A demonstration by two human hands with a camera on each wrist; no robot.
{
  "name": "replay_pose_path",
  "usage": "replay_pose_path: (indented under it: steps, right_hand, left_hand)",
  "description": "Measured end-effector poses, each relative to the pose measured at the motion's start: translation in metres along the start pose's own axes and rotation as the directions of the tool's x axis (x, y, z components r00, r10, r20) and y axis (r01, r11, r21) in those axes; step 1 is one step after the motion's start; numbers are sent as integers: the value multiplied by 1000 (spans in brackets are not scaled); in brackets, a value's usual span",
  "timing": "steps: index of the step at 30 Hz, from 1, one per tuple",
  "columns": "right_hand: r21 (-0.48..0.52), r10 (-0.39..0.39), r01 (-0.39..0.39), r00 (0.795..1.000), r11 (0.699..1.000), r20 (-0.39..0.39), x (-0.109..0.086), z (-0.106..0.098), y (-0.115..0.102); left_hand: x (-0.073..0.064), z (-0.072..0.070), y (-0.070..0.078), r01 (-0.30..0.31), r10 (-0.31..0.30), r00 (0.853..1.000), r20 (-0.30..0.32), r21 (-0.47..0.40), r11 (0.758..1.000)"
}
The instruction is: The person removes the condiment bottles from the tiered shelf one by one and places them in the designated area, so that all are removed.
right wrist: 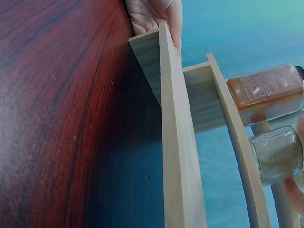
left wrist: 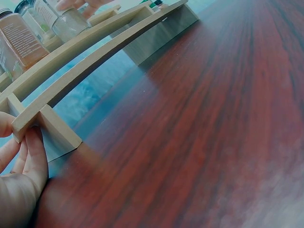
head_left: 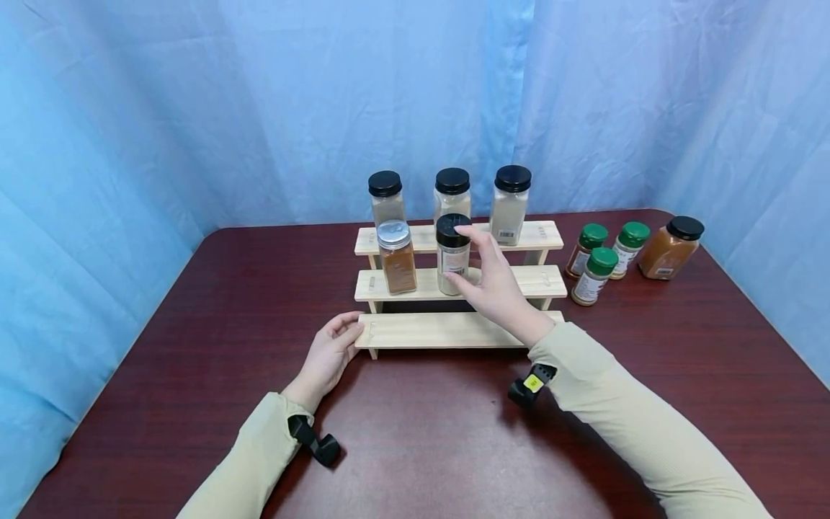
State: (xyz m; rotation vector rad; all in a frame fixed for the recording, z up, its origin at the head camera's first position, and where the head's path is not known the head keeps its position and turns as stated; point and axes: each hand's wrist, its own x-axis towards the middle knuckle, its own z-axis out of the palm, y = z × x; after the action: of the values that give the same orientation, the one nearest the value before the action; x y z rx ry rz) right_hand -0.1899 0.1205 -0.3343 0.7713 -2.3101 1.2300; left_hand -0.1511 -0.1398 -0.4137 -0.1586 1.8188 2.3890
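A three-step wooden spice rack (head_left: 447, 330) stands on the table. My left hand (head_left: 326, 358) grips the left end of its lowest step, thumb on top and fingers beneath, as the left wrist view shows. On the middle step, a black-lidded spice jar (head_left: 452, 258) with pale contents stands upright. My right hand (head_left: 496, 285) holds this jar from the right, one finger at the lid and the thumb low on the glass. Left of it on the same step is a silver-lidded jar (head_left: 398, 263) of orange-brown spice, also seen in the right wrist view (right wrist: 266, 88).
Three black-lidded jars, left (head_left: 387, 202), middle (head_left: 452, 193) and right (head_left: 511, 209), line the top step. Right of the rack stand several green-capped bottles (head_left: 590, 285) and a black-lidded jar of orange-brown spice (head_left: 668, 252). Blue curtains (head_left: 292, 108) hang behind the dark red table (head_left: 194, 346).
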Motion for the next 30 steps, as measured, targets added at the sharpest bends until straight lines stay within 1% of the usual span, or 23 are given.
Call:
replay_pose_path:
  steps: [4, 9, 14, 19, 23, 30]
  right_hand:
    - [13, -9, 10, 1000, 1000, -19, -1, 1, 1]
    - [54, -1, 3, 1000, 999, -25, -2, 1, 1]
    - [122, 8, -4, 1000, 993, -28, -5, 2, 0]
    - [173, -25, 34, 998, 984, -55, -8, 3, -2]
    - [180, -35, 46, 997, 983, -64, -13, 2, -5]
    - [179, -49, 61, 996, 982, -69, -23, -2, -10]
  left_hand:
    - [0, 1, 0, 2, -2, 1000, 0, -11, 1000]
    - [1, 0, -1, -4, 4, 1000, 9, 2, 1000]
    - [1, -1, -1, 1, -1, 1000, 8, 1, 1000]
    - [0, -2, -1, 14, -14, 1000, 4, -5, 1000]
    - [0, -2, -1, 14, -14, 1000, -1, -15, 1000]
    - [1, -2, -1, 4, -4, 1000, 11, -23, 1000]
